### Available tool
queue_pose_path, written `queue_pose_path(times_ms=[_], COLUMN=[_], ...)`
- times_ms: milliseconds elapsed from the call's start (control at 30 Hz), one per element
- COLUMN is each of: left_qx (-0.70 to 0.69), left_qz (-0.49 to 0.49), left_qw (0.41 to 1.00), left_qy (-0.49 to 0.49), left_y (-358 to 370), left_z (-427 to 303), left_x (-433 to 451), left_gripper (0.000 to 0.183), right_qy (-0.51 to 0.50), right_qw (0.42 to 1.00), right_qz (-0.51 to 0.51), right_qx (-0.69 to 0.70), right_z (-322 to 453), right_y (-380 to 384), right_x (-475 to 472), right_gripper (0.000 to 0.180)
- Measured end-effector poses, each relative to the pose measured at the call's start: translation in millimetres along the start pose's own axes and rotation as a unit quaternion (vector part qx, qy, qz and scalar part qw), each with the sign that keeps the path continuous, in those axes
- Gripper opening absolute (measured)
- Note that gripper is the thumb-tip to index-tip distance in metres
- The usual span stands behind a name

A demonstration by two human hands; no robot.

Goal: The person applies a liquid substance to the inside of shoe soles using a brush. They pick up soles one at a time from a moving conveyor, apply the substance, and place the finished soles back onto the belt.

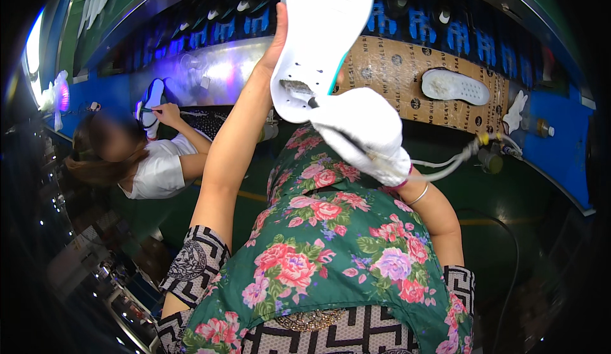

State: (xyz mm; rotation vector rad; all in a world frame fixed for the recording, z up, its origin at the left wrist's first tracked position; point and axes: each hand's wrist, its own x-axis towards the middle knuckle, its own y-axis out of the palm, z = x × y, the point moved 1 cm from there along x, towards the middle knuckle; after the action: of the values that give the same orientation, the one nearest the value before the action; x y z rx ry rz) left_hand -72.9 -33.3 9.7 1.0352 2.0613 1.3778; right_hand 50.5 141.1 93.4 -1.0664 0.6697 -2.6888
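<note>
A white shoe sole (pixel 324 24) with a turquoise edge is held up before me, its heel end toward me and several small holes showing. My left hand (pixel 276 43) grips its left side, with the thumb along the edge and the other fingers hidden behind. A white glove covers my right hand (pixel 365 129), which is closed around a brush with a thin dark shank. The grey brush head (pixel 297 87) touches the sole near the heel. Pale tubing (pixel 446 168) runs rightward from beside the gloved hand.
Cardboard (pixel 382 67) covers part of the bench, bearing another white sole (pixel 456 87). A crumpled white glove (pixel 515 111) and a bottle (pixel 544 128) lie at right. Dark shoes on blue supports (pixel 458 36) line the rack behind. At left, a co-worker (pixel 157 163) handles a shoe (pixel 153 98).
</note>
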Motion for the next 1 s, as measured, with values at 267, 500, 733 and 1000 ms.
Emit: queue_pose_path(times_ms=[267,500,733,1000], left_qx=[0.106,0.413,0.586,0.705], left_qz=[-0.132,-0.214,-0.143,-0.091], left_qw=[0.985,0.865,0.749,0.628], left_qy=[-0.028,-0.191,-0.275,-0.315], left_y=[14,39,35,45], left_z=[-6,-10,-11,-21], left_x=[10,27,33,42], left_gripper=[0.077,0.081,0.099,0.116], right_qy=[0.126,-0.034,0.205,0.376], right_qw=[0.971,0.999,0.961,0.84], right_qz=[0.058,0.028,0.091,0.073], right_qx=[0.195,-0.021,0.159,0.385], right_z=[1,-2,-10,-15], right_y=[-1,9,8,11], right_x=[-7,-13,-22,-28], right_gripper=[0.018,0.025,0.025,0.029])
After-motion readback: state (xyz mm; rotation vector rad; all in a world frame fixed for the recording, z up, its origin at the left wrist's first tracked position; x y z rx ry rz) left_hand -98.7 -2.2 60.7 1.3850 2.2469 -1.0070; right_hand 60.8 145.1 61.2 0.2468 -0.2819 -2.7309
